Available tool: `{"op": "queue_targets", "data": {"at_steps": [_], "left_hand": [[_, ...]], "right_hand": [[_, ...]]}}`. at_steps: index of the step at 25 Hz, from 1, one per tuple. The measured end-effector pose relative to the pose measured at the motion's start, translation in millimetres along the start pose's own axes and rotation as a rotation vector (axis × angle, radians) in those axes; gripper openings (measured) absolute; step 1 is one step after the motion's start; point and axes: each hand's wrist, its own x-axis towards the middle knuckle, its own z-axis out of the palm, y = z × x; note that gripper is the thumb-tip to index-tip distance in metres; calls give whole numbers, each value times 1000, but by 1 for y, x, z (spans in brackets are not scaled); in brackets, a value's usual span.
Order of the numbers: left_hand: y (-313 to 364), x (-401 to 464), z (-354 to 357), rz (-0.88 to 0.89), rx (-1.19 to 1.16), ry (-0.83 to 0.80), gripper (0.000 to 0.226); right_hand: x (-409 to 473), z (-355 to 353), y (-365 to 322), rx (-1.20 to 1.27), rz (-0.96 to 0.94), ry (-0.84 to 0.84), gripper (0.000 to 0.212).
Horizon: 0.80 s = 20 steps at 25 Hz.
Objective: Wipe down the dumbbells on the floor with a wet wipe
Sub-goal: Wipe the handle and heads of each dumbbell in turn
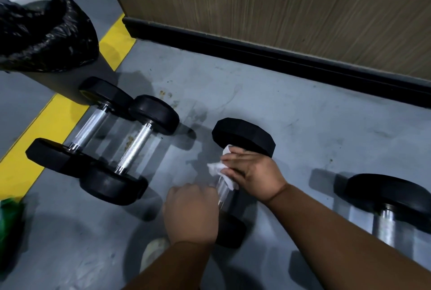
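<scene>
Where the middle dumbbell (235, 173) lies on the grey floor (279, 108) at the centre of the frame, its chrome handle is wrapped by the right hand (253, 174), whose fingers (235, 158) are curled over a crumpled white wet wipe (218, 169) pressed against the bar just below the upper black head. The wipe is bunched between those fingers and the handle, with an edge showing at the left of the hand. The left hand (191, 212) is seen from the back at the lower end of the same handle, beside the lower head; its fingers are curled, but whether the bar is actually gripped cannot be told. Two more dumbbells (116, 140) are lain side by side at the left of the frame, touching each other, next to a yellow floor stripe (53, 124). A fourth dumbbell (387, 201) is seen at the right edge. A bin lined with a black bag (44, 35) is placed at the upper left.
</scene>
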Motion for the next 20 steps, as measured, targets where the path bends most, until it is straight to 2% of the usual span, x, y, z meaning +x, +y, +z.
{"op": "queue_targets", "data": {"at_steps": [2,3,6,9,13,15,17,20], "left_hand": [[1,-1,0,-17,-2,0,40],[1,-1,-1,-17,-4,-2,40],[-1,-1,-1,11,0,-9,37],[-3,0,-1,4,9,-6,35],[1,-1,-1,15,7,-4,37],[1,-1,-2,20,7,-5,36],[-1,-1,-1,24,8,-16,36],[-4,-2,0,9,23,-28,35]], "right_hand": [[-9,8,-7,51,109,33,26],[-17,11,-15,66,113,-8,26],[-37,11,-30,79,-67,-166,31],[-21,2,-22,58,-180,-205,31],[6,2,-9,110,12,-88,28],[-2,8,-14,114,46,-33,26],[-18,13,-27,107,-10,-54,34],[-28,13,-33,128,-126,-192,45]]}}
